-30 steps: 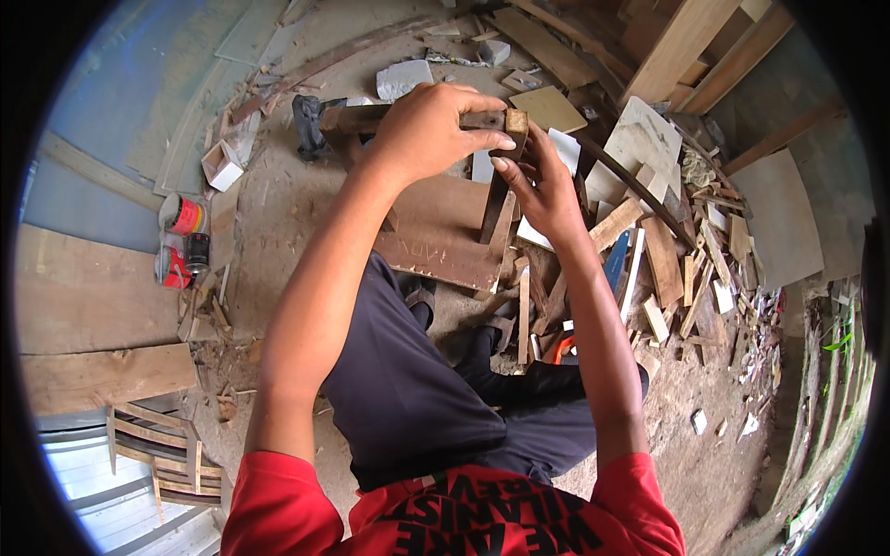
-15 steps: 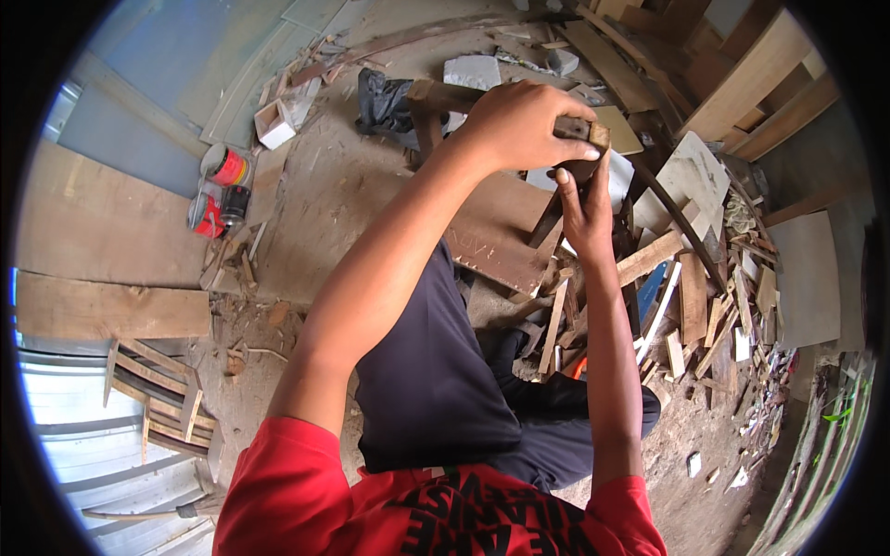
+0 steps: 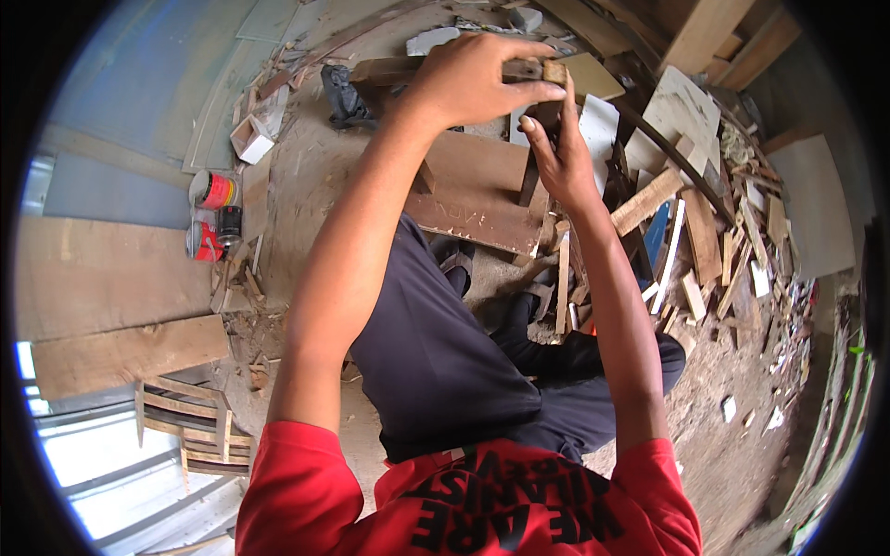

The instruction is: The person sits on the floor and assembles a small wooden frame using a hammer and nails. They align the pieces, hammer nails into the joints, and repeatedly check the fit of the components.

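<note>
My left hand is closed from above over a dark wooden bar that runs sideways in front of me. A small pale wooden block sits at the bar's right end, just past my fingertips. My right hand is right below, fingers pointing up against that end and wrapped around a dark narrow stick that hangs down. The two hands nearly touch. Whether stick and bar are joined is hidden by the hands. My legs in dark trousers are underneath.
A wide brown board lies on the dirt floor under the hands. Scrap wood is piled at the right. Red cans and a white box stand at the left, beside planks and a small slatted frame.
Both hands stay on the bar's right end. The view has swung, so the hands sit higher and further right, and the cans show more at the left.
</note>
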A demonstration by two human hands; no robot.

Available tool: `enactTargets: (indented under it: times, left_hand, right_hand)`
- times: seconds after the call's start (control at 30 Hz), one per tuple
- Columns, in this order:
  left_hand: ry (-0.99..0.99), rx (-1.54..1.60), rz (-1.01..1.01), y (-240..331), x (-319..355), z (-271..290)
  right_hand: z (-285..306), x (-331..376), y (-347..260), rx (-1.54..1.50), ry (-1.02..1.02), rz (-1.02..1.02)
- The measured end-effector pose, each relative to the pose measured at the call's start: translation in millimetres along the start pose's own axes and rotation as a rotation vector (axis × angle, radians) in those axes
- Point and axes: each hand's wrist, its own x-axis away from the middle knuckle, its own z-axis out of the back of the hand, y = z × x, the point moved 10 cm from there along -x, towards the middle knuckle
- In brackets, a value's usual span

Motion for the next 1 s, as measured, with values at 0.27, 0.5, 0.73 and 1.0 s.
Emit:
enactTargets:
  times: [0.27, 0.5, 0.73, 1.0]
  left_hand:
    - [-0.052, 0.022, 0.09, -6, -2, -3]
    - [-0.013, 0.033, 0.085, -5, 0, -4]
    - [-0.035, 0.084, 0.133, -2, 5, 0]
    - [-0.025, 0.168, 0.055, -6, 5, 4]
  right_hand:
    - [15, 7, -10, 0.042, -0.076, 0.048]
    - [39, -12, -54, 0.045, 0.047, 0.16]
    - [31, -18, -71, 0.125, 0.071, 0.25]
    - [31, -19, -63, 0.125, 0.102, 0.251]
